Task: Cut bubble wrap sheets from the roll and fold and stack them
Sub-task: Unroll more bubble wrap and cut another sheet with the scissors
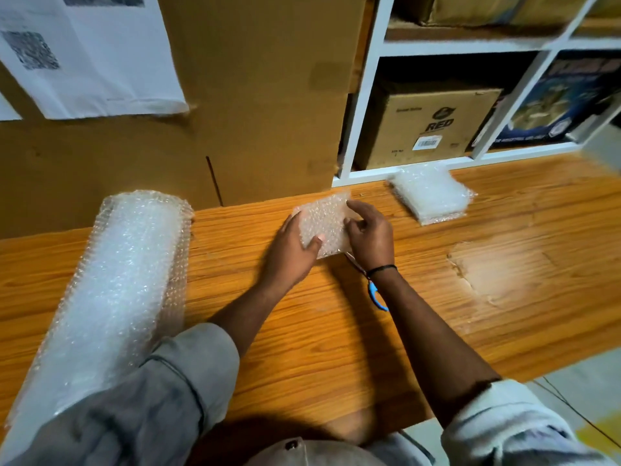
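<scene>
- The folded bubble wrap sheet [324, 219] sits mid-desk, just in front of the big cardboard box [252, 112], and is held between both hands.
- The left hand [295, 245] grips the sheet's left edge, with its thumb laid over the top face.
- The right hand [369, 237] pinches the right edge with its fingers [357, 210] curled over it. Both hands are closed on the sheet and neither is free.
- The step in hand looks like squaring up or pressing the fold. To do it well, line the edges up before pressing. Then flatten with the palm rather than the fingertips, since bubble film tends to spring back open.
- The next move is probably to carry the sheet right and away to the stack of folded sheets [431, 196], which lies against the foot of the white shelf unit [364, 95]. It should go down square so the pile does not lean.
- The scissors [376, 295], with a blue handle, lie on the desk [336, 331] under the right wrist. The blade points toward the sheet, so the wrist could snag them when the hand moves.
- The bubble wrap roll [127, 264] lies along the desk's left side, well clear of the hands.
- A carton marked RED [426, 129] stands in the shelf, and printed papers [94, 62] hang on the box. Neither is in the way.
</scene>
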